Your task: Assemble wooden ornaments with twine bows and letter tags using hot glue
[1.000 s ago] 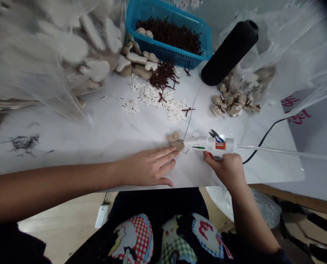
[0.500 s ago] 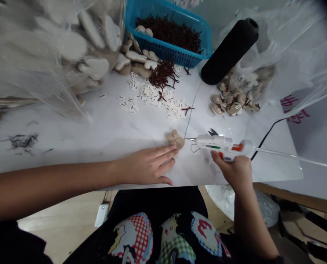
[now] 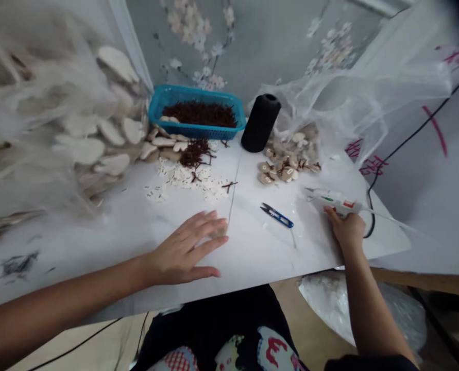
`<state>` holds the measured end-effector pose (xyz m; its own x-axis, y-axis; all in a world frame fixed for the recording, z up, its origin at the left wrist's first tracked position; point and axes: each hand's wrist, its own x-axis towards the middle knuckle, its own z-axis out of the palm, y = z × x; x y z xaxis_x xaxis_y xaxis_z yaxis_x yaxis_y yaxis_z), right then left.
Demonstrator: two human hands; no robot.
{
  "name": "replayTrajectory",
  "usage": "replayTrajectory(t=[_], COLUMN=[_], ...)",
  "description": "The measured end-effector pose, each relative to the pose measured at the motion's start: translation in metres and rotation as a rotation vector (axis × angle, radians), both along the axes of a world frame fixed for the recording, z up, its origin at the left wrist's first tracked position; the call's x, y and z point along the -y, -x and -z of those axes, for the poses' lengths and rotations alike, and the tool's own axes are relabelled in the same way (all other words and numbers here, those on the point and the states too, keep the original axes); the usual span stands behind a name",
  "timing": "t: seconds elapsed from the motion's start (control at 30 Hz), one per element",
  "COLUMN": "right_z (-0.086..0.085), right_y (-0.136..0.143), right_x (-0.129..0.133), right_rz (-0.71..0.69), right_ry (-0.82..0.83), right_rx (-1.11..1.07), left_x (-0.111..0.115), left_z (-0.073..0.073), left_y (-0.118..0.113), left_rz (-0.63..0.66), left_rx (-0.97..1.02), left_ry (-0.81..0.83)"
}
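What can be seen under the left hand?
Under the left hand, part of a beige piece shows between the fingers; the rest is covered, so its full shape cannot be seen.

Slim blue metal snips lie between the left grip and right grip; a rectangular blue plastic basket sits beyond the left grip.

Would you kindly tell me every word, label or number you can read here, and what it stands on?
Nothing reads clearly.
Loose white labels: print too small.
Tags on the beige pieces: too small.
Pink handwriting on the white panel: too blurred.
White glue gun: any markings too blurred.
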<state>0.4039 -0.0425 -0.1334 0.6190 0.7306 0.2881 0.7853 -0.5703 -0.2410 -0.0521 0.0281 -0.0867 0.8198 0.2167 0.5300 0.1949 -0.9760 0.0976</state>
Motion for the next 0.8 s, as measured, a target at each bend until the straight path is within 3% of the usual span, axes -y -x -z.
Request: replayTrajectory(t=[0.1, 0.23, 0.33, 0.43, 0.6, 0.8], right_z=[0.000, -0.002, -0.001, 0.000, -0.001, 0.000], right_y=[0.000, 0.006, 0.010, 0.011, 0.010, 0.006], right_x=[-0.006, -0.009, -0.007, -0.006, -0.008, -0.008], right_rz=[0.063, -0.004, -0.014, -0.004, 0.017, 0.007], right_ry=[0.028, -0.007, -0.127, -0.212, -0.284, -0.291], right_rx=[-0.048, 0.019, 0.044, 0.008, -0.109, -0.178], left_x=[-0.031, -0.083, -0.117, -0.140, -0.153, -0.140], left_z=[-0.012, -0.024, -0.022, -0.015, -0.007, -0.008], left_y=[-0.031, -0.102, -0.158, -0.194, -0.208, -0.199], left_rz=[-0.054, -0.082, -0.178, -0.182, -0.227, -0.332], left_rx=[-0.048, -0.201, -0.266, -0.239, -0.108, 0.108], left_ry=[0.061, 0.179, 0.297, 0.406, 0.548, 0.840])
